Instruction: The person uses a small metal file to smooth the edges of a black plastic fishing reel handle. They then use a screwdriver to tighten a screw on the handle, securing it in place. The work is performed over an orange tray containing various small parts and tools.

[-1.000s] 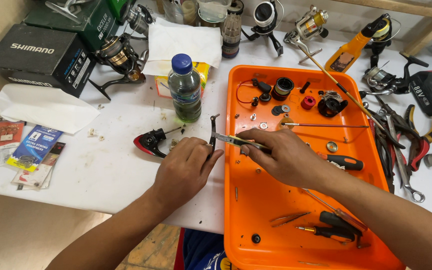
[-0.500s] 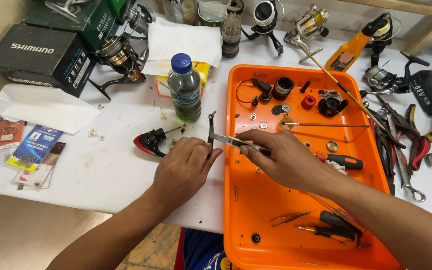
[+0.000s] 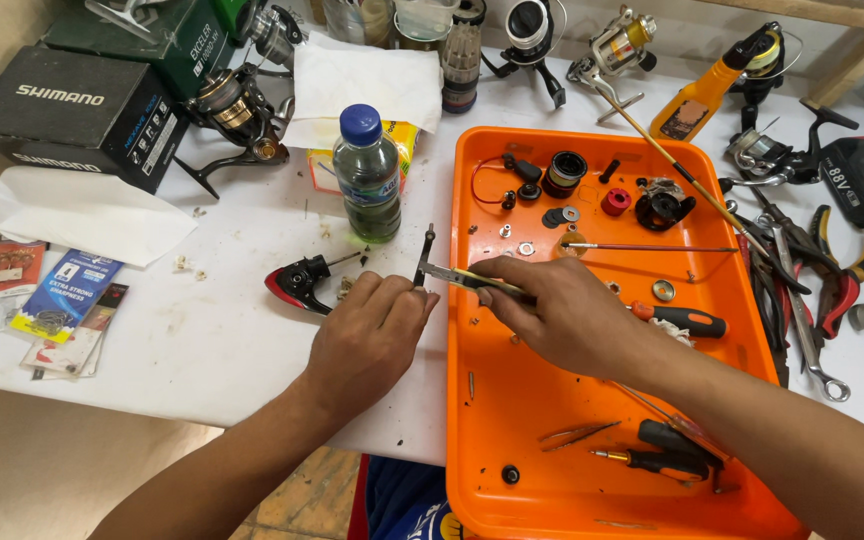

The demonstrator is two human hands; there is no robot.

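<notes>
Grip: my right hand [image 3: 562, 315] pinches the handle of a slim tweezer-like tool [image 3: 457, 277], fingers closed round it; my left hand [image 3: 372, 325] rests knuckles-up on the white table [image 3: 202, 340], fingertips curled against a small dark metal part [image 3: 423, 255] that stands upright. I cannot tell how firmly the left fingers clasp it.

Thing and grip: the tool's tip touches the dark part just left of the orange tray [image 3: 602, 450], at its left rim; my right hand lies over that rim, inside the tray.

Edges and room: bare table opens left of the tray, below my left hand, down to the near table edge. A red-and-black reel piece [image 3: 297, 283] lies just left of my left hand. Inside the tray, the near middle is bare; screwdrivers [image 3: 672, 450] lie toward its near right corner, small washers and black parts [image 3: 562, 175] along its far side.

Packages: a clear bottle with a blue cap [image 3: 367, 175] stands left of the tray's far corner; black and green boxes [image 3: 82, 110] sit well left of the tray; flat blue and red packets [image 3: 42, 300] lie farthest left; an orange squeeze bottle [image 3: 697, 95] leans beyond the tray's far right corner.
</notes>
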